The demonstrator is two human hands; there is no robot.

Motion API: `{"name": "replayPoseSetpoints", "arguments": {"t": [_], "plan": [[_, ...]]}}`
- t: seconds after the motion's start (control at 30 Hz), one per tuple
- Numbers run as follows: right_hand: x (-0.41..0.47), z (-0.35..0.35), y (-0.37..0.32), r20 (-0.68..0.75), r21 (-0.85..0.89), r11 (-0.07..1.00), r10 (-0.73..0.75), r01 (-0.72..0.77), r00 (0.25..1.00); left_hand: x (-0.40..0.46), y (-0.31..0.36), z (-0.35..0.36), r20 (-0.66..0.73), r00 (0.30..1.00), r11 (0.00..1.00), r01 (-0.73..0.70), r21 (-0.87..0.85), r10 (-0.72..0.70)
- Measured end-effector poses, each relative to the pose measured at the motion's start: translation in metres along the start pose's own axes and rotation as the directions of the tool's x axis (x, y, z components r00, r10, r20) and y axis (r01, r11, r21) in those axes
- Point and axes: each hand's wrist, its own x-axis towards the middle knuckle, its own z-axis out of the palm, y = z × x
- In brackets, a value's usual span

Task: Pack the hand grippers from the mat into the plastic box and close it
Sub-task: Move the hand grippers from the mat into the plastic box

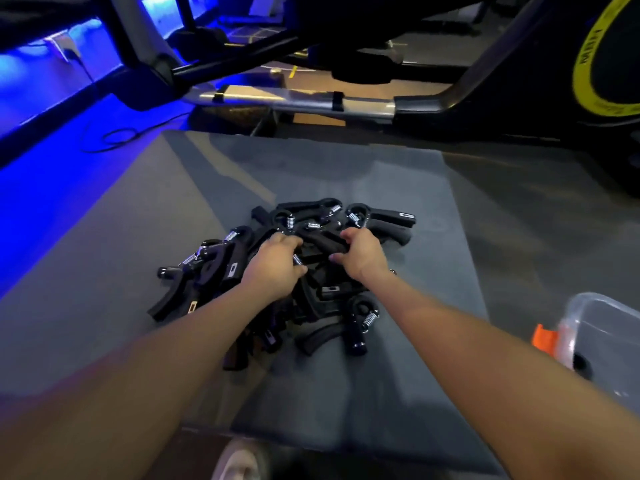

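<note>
Several black hand grippers (381,218) with steel springs lie in a tangled heap in the middle of the grey mat (398,174). My left hand (273,265) rests on top of the heap, its fingers curled around grippers near a spring. Just to its right, my right hand (362,252) closes on a black gripper handle at the top of the heap. The clear plastic box (602,337) with an orange latch stands at the right edge, off the mat, with its top open and only partly in view.
A black exercise machine (519,98) with a metal base bar stands beyond the mat's far edge. A thin cable (117,136) loops on the blue-lit floor at the left. A white shoe (239,462) shows at the bottom edge.
</note>
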Motion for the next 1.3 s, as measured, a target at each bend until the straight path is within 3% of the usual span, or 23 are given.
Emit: {"name": "replayPoseSetpoints", "arguments": {"t": [0.13, 0.33, 0.43, 0.5, 0.6, 0.67, 0.83, 1.0, 1.1, 1.2, 1.3], "plan": [[0.009, 0.012, 0.0, -0.016, -0.133, 0.991, -0.016, 0.014, 1.0, 0.013, -0.003, 0.004, 0.01, 1.0, 1.0, 0.018, -0.021, -0.018], [0.011, 0.004, 0.003, -0.04, -0.151, 0.989, -0.007, 0.001, 0.999, 0.022, -0.003, 0.01, 0.03, 0.999, 0.999, 0.041, -0.025, -0.04], [0.013, -0.009, 0.003, -0.037, -0.013, 0.997, 0.078, -0.078, 0.996, 0.024, 0.008, 0.007, 0.024, 0.999, 0.999, 0.032, -0.036, -0.031], [0.012, -0.021, 0.005, -0.021, 0.199, 0.968, 0.157, -0.15, 0.987, 0.025, 0.021, 0.005, 0.004, 1.0, 0.998, 0.014, -0.063, -0.014], [-0.001, -0.049, 0.004, 0.053, 0.581, 0.796, 0.171, -0.17, 0.984, 0.024, 0.044, -0.001, -0.017, 1.0, 0.992, 0.017, -0.125, -0.019], [-0.017, -0.071, 0.002, 0.11, 0.739, 0.649, 0.148, -0.181, 0.983, 0.024, 0.06, -0.003, -0.02, 0.999, 0.982, 0.039, -0.184, -0.043], [-0.056, -0.117, 0.011, 0.178, 0.88, 0.437, 0.058, -0.185, 0.982, 0.015, 0.101, -0.004, 0.0, 0.996, 0.881, 0.083, -0.466, -0.094], [-0.091, -0.144, 0.036, 0.188, 0.935, 0.302, 0.016, -0.184, 0.982, -0.008, 0.145, 0.001, 0.085, 0.993, 0.606, 0.021, -0.795, 0.077], [-0.108, -0.159, 0.059, 0.155, 0.927, 0.34, 0.033, -0.157, 0.987, -0.019, 0.164, 0.009, 0.091, 0.988, 0.509, 0.014, -0.86, 0.127], [-0.119, -0.175, 0.08, -0.018, 0.845, 0.534, 0.087, -0.032, 0.996, -0.03, 0.187, 0.018, 0.052, 0.991, 0.479, -0.013, -0.877, 0.122], [-0.129, -0.189, 0.096, -0.19, 0.655, 0.752, 0.07, 0.073, 0.979, -0.04, 0.214, 0.035, 0.06, 0.985, 0.489, -0.027, -0.872, 0.16]]}}
